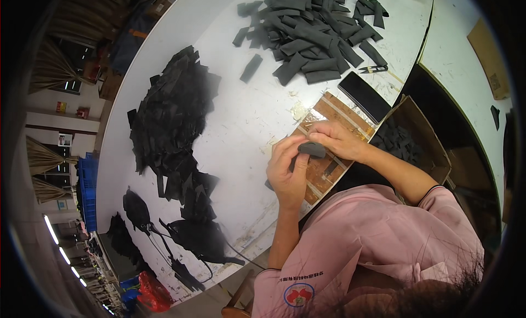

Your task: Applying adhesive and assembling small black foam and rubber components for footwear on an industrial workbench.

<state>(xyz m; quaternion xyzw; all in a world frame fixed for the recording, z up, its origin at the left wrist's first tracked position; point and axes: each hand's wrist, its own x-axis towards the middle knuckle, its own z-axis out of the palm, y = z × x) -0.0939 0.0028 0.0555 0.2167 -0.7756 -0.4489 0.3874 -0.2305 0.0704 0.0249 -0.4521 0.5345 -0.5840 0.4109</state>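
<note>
Left hand: pinched one dark grey fabric piece, held over a wooden board. Right hand: bent at the piece; its grip could not be told. Beside the board lay one black phone; beyond, one pair of snips and a heap of grey pieces; leftward, a heap of black pieces.
</note>
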